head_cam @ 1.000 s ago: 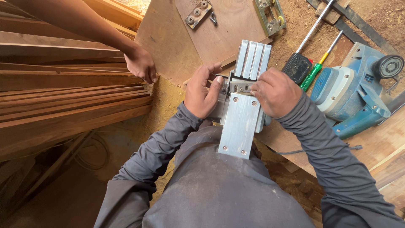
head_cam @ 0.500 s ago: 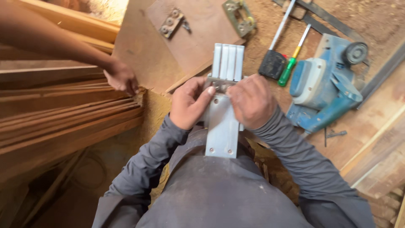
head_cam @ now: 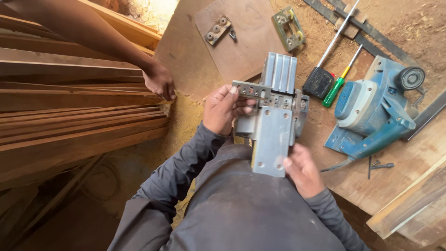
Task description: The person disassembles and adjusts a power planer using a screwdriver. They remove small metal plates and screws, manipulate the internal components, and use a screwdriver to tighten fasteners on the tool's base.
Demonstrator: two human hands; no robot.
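Holding the grey metal planer base (head_cam: 272, 135) up off the tabletop (head_cam: 418, 153), both hands are grasping it: left hand (head_cam: 223, 109) clamps the upper side with the thumb on a perforated bracket (head_cam: 251, 89), probably steadying it, while right hand (head_cam: 302, 169) props the lower corner. Just right of the hands sit a blue electric planer (head_cam: 371, 111) and two screwdrivers (head_cam: 332, 76). Another person's hand (head_cam: 160, 81) rests on stacked planks (head_cam: 79, 121) to the left.

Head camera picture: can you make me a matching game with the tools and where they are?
Things:
1. grey metal tool base
2. blue electric planer
3. green-handled screwdriver
4. stacked wooden planks

Places:
A. far left, under another person's hand
B. held in both hands
C. lying between the black handle and the planer
D. on the bench, far right

Pairs: 1-B, 2-D, 3-C, 4-A
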